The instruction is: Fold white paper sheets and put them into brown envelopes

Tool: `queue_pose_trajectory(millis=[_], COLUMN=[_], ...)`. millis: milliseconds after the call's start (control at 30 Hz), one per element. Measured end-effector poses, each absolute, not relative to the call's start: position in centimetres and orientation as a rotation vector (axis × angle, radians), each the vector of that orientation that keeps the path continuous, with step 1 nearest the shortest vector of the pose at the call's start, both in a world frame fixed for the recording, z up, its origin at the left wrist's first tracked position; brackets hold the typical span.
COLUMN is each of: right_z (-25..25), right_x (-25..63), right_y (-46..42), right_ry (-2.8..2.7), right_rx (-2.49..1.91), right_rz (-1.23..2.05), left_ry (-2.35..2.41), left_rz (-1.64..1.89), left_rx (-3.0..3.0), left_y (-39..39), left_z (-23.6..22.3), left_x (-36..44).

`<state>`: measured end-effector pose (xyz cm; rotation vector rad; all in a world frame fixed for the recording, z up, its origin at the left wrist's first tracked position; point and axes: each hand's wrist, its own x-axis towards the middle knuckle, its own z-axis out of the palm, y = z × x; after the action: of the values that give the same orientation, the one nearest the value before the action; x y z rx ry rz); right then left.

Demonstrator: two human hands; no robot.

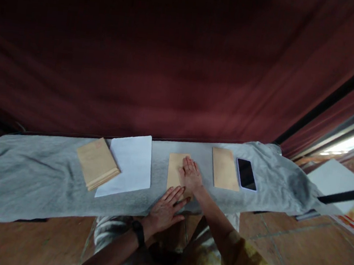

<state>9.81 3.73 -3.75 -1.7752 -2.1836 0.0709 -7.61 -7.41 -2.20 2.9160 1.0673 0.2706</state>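
A brown envelope (174, 168) lies in the middle of a low bench covered with a grey cloth (30, 174). My right hand (191, 175) rests flat on the envelope's right half, fingers stretched out. My left hand (165, 209) lies flat at the envelope's near edge, fingers spread, with a dark band on the wrist. Neither hand grips anything.
A stack of brown envelopes (97, 162) sits at the left on a white sheet (131, 164). Another brown envelope (224, 168) and a black phone (246, 174) lie at the right. A dark red curtain (172, 63) hangs behind. Terracotta floor tiles (294, 250) lie below.
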Motion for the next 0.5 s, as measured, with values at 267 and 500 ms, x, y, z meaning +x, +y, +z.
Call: queue_pose_trajectory(millis=[267,500], right_z=[-4.5,-4.4], right_x=[10.4,13.2], right_y=[2.2,-3.5], right_ry=[-2.212,-2.346], right_rx=[-1.742,-1.572], right_rz=[-0.017,-0.021], left_ry=[1.069,1.078], left_rz=[0.282,0.283], left_rx=[2.913,2.922], left_y=[-7.4,-7.4], left_z=[-2.9,-2.5], left_x=[-7.6,-7.5])
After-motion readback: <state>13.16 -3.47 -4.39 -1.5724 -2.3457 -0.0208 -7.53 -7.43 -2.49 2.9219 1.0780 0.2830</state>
